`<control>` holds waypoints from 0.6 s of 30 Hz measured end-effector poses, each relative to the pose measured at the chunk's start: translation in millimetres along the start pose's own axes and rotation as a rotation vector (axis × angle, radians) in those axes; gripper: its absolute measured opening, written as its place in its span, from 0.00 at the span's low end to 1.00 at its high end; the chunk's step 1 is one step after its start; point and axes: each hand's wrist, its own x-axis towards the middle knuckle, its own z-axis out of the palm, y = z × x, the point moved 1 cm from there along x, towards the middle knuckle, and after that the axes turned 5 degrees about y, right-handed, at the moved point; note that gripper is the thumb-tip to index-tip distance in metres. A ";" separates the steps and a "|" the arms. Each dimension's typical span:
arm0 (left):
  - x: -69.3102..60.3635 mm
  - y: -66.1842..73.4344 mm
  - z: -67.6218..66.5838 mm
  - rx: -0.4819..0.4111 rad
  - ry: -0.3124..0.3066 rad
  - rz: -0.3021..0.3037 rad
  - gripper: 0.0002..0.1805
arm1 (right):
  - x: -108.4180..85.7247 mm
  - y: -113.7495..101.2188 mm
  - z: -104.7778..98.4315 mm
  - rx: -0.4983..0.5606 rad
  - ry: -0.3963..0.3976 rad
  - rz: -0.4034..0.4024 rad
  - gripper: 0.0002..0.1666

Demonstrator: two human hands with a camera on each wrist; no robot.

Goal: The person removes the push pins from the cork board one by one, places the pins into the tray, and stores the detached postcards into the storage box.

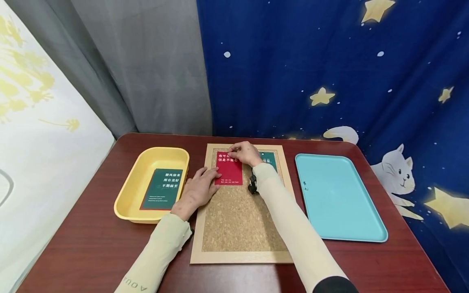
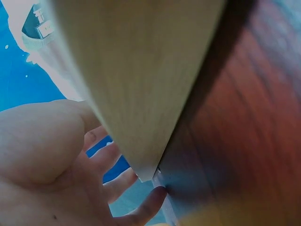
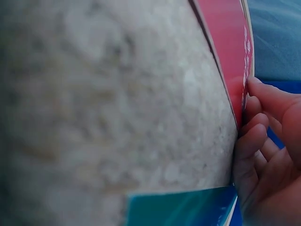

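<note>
A red card (image 1: 230,173) with white writing lies upright on the upper left of a wood-framed cork board (image 1: 238,219). My left hand (image 1: 198,191) rests across the board's left frame, loose fingertips at the card's left edge; the left wrist view shows its fingers spread beside the frame (image 2: 141,94). My right hand (image 1: 247,154) touches the card's top right, thumb and finger close together; whatever may be between them is hidden. In the right wrist view, the thumb of my right hand (image 3: 273,141) meets the red card (image 3: 230,47). A green card (image 1: 269,158) sits at the board's upper right, partly covered.
A yellow tray (image 1: 128,199) on the left holds a green card (image 1: 161,191) with red showing at its edge. On the right lies a blue tray (image 1: 344,199) with small pieces near its left rim. Curtains hang behind the dark red table (image 1: 88,244).
</note>
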 end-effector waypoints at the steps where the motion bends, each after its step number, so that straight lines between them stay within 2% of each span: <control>1: 0.0 0.0 -0.4 -0.001 -0.001 -0.003 0.25 | 0.5 -0.6 -0.2 -0.001 -0.002 0.004 0.09; 10: 0.7 1.9 0.0 -0.007 0.005 -0.003 0.25 | 6.7 1.8 -0.6 0.017 -0.023 0.077 0.07; 18: 0.4 1.2 -0.2 -0.002 -0.002 -0.007 0.25 | 9.6 1.7 -0.2 0.076 -0.053 0.130 0.07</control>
